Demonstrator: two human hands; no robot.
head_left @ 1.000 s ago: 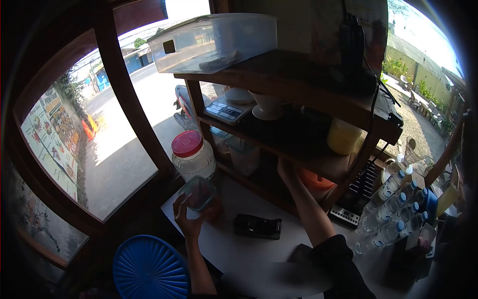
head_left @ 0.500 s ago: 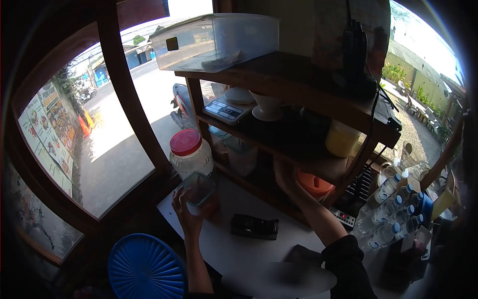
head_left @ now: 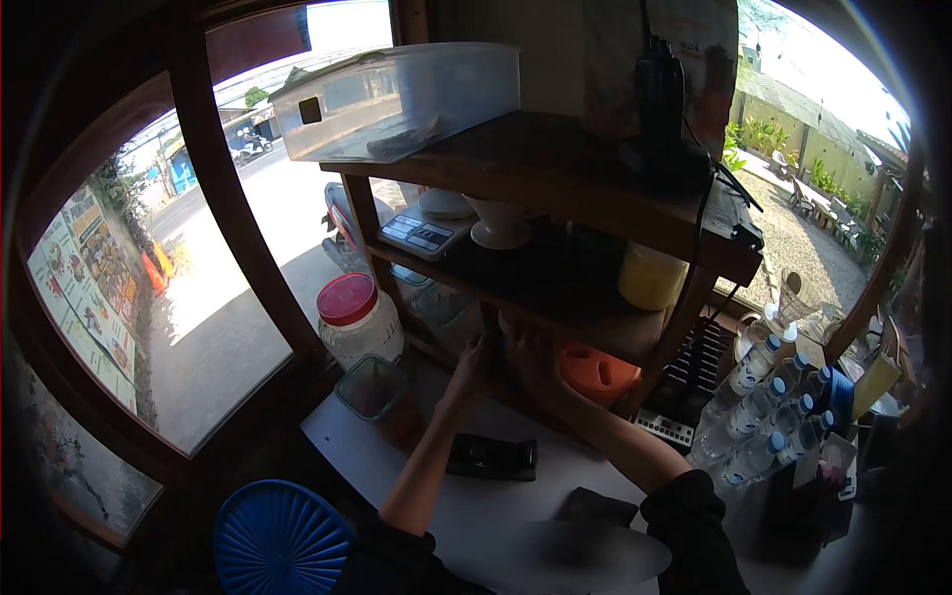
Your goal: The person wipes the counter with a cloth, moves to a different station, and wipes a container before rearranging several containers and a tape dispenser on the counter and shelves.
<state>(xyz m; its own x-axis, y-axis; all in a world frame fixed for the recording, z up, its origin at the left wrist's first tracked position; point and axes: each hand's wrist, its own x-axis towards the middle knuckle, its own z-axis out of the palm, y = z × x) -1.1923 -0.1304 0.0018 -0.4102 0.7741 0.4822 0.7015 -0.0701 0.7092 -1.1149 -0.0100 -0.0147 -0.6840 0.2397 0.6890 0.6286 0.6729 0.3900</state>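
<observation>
Both arms reach toward the shadowed lower level of a dark wooden shelf (head_left: pixel 555 223). My left hand (head_left: pixel 476 359) is at its front, right of a clear container (head_left: pixel 443 305) on that level. Close beside it, my right hand (head_left: pixel 531 349) reaches in, left of an orange-red lidded container (head_left: pixel 599 373). Shadow hides the fingers of both hands and anything in them. A clear square container with a green rim (head_left: pixel 372 389) stands on the white table left of my left forearm. A black tape dispenser-like object (head_left: pixel 493 457) lies below my hands.
A red-lidded jar (head_left: pixel 357 322) stands by the window frame. The shelf holds a scale (head_left: pixel 416 236), a white dripper (head_left: pixel 499 226) and a yellow container (head_left: pixel 652 278). Above is a clear plastic box (head_left: pixel 397 99). Several water bottles (head_left: pixel 759 407) stand right; a blue stool (head_left: pixel 283 540) is below left.
My left hand has left the green-rimmed container and moved right to the lower shelf, beside my right hand. My right hand stays at the shelf. The camera view has shifted slightly.
</observation>
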